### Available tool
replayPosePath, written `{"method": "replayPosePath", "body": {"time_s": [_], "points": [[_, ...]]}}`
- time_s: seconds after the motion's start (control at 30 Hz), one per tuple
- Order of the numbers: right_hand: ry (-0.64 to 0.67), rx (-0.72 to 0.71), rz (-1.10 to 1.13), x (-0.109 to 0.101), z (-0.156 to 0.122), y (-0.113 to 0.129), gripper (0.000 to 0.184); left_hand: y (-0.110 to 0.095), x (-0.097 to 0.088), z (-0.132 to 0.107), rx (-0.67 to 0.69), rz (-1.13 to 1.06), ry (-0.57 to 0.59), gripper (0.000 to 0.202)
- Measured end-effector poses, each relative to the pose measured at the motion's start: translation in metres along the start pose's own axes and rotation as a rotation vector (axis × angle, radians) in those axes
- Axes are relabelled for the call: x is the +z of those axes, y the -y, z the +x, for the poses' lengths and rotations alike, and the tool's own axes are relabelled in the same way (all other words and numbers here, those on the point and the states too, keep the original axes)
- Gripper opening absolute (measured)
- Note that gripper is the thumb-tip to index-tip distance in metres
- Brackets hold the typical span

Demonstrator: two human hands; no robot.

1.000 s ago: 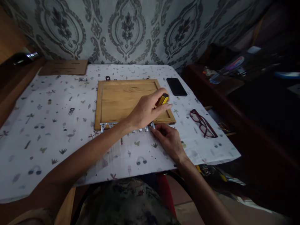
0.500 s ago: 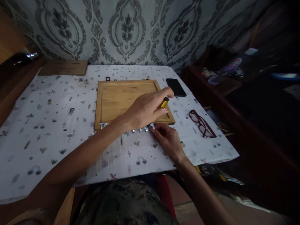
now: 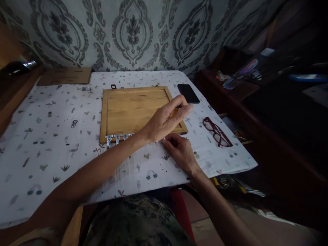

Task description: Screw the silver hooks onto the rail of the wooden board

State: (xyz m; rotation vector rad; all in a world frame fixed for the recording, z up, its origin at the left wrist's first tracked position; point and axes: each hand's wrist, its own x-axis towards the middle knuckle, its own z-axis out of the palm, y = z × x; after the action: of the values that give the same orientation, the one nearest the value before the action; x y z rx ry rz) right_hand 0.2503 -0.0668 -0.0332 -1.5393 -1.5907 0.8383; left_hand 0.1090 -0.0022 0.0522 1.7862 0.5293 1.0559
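Note:
A wooden framed board (image 3: 128, 109) lies flat on the patterned tablecloth, with a row of metal hooks (image 3: 116, 138) along its near edge. My left hand (image 3: 165, 119) reaches across over the board's near right corner, fingers closed on a yellow-and-black tool (image 3: 174, 111) that is mostly hidden. My right hand (image 3: 179, 150) rests on the cloth just below that corner, fingertips pressed together at the hooks' right end; what they pinch is hidden.
A black phone (image 3: 188, 93) lies right of the board. Red-framed glasses (image 3: 217, 132) sit near the table's right edge. A brown board (image 3: 64, 76) lies at the back left, small metal bits (image 3: 74, 123) on the cloth. Dark cluttered furniture stands to the right.
My left hand has turned and lowered over the yellow tool, hiding most of it. The right hand stays by the hooks. The view has shifted slightly.

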Motion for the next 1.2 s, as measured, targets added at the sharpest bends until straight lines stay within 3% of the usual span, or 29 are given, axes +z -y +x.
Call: {"method": "replayPosePath", "body": {"time_s": [0.17,0.3,0.63,0.73,0.9,0.97,1.2], "points": [[0.0,-0.004,-0.008,-0.001,0.001,-0.002,0.025,0.01,0.005,0.012,-0.08,-0.074,-0.054,0.04],[0.002,0.005,-0.018,-0.002,0.001,-0.002,0.026,0.015,0.003,0.015,-0.041,-0.129,-0.024,0.046],[0.014,-0.007,-0.013,-0.002,0.0,-0.001,0.025,0.013,-0.004,0.016,-0.095,-0.081,0.049,0.034],[0.015,-0.008,-0.008,-0.001,0.0,-0.001,0.024,0.009,-0.006,0.011,-0.033,0.023,-0.002,0.035],[0.007,-0.009,-0.01,-0.001,0.0,-0.001,0.023,0.0,-0.01,0.002,0.08,0.471,-0.058,0.023],[0.009,-0.003,-0.015,-0.001,0.001,-0.001,0.024,-0.004,-0.01,0.001,0.111,0.531,-0.047,0.02],[0.011,-0.02,-0.013,-0.002,0.002,0.0,0.022,-0.003,0.0,0.005,-0.034,0.162,-0.037,0.015]]}}
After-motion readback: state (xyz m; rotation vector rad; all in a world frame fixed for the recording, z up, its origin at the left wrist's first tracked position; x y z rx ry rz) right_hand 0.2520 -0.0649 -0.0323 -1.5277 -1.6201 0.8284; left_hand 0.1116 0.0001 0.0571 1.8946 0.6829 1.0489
